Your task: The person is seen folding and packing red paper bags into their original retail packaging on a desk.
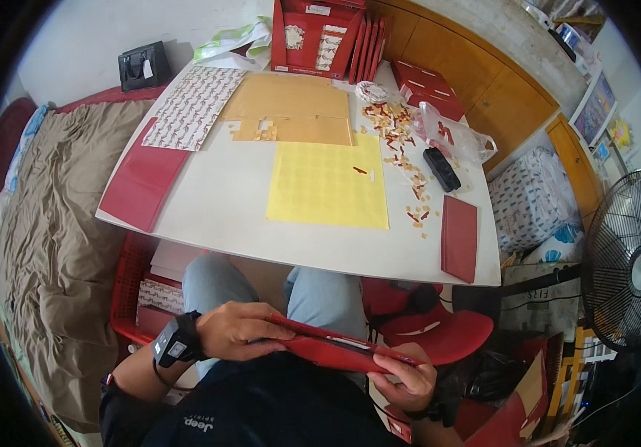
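Observation:
Above my lap, both hands hold a flat red cardboard box (328, 345), seen nearly edge-on, with a white strip along its upper edge. My left hand (240, 330), below a black wrist device (179, 341), grips its left end with thumb and fingers. At the other end my right hand (407, 376) pinches the corner, thumb on the near face. What is inside the box, if anything, cannot be made out. Ahead on the white table (208, 201) lies a yellow sheet (324, 182) with a small red scrap on it.
Red sheets (145, 179) and patterned sheets (194, 108) lie at left, brown card (290, 104) behind. Small scraps (395, 138), a black object (441, 170) and a red stack (459, 238) are at right. Red boxes (319, 45) stand at the back. A fan (633, 261) stands right.

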{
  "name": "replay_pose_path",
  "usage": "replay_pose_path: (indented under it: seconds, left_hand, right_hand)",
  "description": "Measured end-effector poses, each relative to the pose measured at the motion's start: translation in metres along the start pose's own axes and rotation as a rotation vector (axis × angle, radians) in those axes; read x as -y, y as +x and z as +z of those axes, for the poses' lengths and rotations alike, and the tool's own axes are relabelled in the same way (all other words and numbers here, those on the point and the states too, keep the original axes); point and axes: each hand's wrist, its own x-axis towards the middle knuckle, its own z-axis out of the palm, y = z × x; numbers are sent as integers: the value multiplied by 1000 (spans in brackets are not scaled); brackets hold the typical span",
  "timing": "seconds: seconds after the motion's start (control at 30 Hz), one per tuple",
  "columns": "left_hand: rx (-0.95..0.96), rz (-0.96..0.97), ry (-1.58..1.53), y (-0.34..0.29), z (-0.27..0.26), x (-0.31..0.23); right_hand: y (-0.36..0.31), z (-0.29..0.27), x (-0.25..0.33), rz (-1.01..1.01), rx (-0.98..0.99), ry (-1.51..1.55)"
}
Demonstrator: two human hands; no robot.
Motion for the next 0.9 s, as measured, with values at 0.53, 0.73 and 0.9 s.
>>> replay_pose_path:
  seconds: [0.53, 0.73, 0.9]
  left_hand:
    - [194, 53, -5, 8, 7, 2]
    - [180, 1, -55, 10, 5, 1]
    - [45, -18, -101, -3, 11, 12]
  right_hand:
    - [5, -6, 0, -13, 88, 20]
    - [3, -3, -5, -10, 79, 27]
    - [4, -5, -9, -27, 46, -14]
